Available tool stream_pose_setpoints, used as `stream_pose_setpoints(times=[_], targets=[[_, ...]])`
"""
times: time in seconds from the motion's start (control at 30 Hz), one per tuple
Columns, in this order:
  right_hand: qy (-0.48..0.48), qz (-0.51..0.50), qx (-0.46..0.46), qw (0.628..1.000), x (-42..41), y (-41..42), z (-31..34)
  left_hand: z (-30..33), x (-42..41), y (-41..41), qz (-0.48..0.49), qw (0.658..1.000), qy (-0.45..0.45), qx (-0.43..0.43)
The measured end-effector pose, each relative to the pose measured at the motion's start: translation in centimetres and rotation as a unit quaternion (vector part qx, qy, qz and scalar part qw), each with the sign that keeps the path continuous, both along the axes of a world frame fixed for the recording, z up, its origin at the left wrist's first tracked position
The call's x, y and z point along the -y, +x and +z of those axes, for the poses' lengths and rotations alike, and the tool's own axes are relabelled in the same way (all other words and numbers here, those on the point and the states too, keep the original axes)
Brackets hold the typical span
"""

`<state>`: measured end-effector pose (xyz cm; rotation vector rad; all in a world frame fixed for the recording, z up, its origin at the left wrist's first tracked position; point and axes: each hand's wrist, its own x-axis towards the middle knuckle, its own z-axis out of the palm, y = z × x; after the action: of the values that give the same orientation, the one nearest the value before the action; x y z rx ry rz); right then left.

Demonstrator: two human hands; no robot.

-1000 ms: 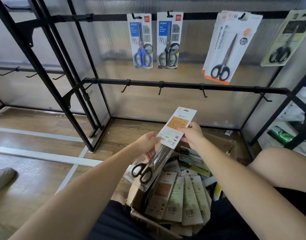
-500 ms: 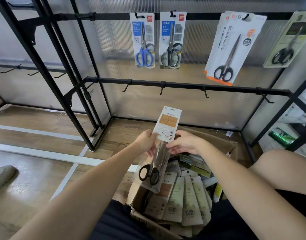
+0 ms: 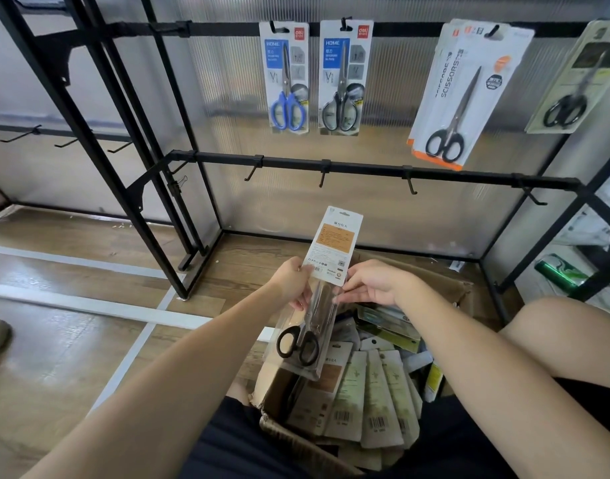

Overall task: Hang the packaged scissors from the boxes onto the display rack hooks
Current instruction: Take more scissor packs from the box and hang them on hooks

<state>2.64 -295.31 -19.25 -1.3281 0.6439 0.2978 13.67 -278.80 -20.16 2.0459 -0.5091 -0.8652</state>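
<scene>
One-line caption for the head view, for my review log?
Both hands, left hand and right hand, hold a packaged scissors above the box, below empty hooks.

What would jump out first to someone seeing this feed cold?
The packaged scissors held upright at centre, left hand and right hand gripping its sides above the open cardboard box. Behind, four packs hang along the top rail, the blue-handled pair most vivid, above the lower rail's empty hooks.

Far-right hanging scissors pack (image 3: 580, 77) cut by frame edge
</scene>
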Motion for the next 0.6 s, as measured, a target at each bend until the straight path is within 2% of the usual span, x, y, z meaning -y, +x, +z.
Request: stream_pose_setpoints(times=[0.23,0.43,0.6], targets=[[-0.008,-0.006,0.001,1.000,0.0,-0.3,0.1,0.7,-0.5,0.0,-0.039,0.999,0.006,-0.029],[-0.130,-0.038,-0.002,0.991,0.1,0.2,-0.9,1.4,-1.4,-0.2,-0.126,0.988,0.003,-0.089],[-0.164,-0.089,0.037,0.982,0.3,0.4,-1.3,1.3,-1.1,-0.4,-0.101,0.988,-0.015,-0.112]])
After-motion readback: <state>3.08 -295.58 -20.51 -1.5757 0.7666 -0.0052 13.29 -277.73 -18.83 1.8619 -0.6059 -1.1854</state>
